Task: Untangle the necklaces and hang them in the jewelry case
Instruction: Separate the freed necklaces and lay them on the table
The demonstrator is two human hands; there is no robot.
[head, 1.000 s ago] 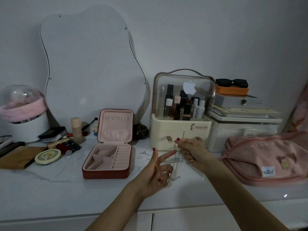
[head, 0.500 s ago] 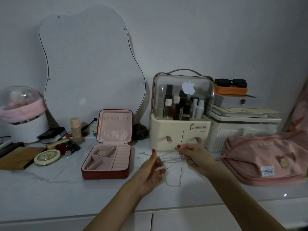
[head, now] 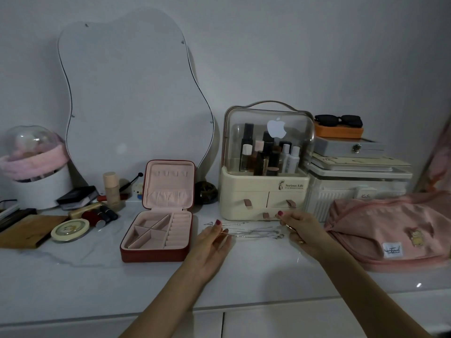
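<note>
Thin silver necklaces (head: pixel 253 231) are stretched almost level just above the white counter, between my two hands. My left hand (head: pixel 212 242) pinches the chains at their left end. My right hand (head: pixel 299 231) pinches them at the right end, where small pendants hang. The red jewelry case (head: pixel 156 252) stands open to the left of my left hand, with a pink lining, empty compartments in its base and hooks in its upright lid (head: pixel 169 181).
A cream cosmetics organizer (head: pixel 264 191) stands right behind the necklaces. A pink pouch (head: pixel 390 230) lies at the right. Behind the case leans a wavy mirror (head: pixel 131 93). Lipsticks, a round tin (head: pixel 70 230) and a wooden board (head: pixel 29 229) crowd the left.
Both hands have come down and moved apart, drawing the hanging chains out into a nearly level line. My left hand went from open fingers to a pinch on the chains.
</note>
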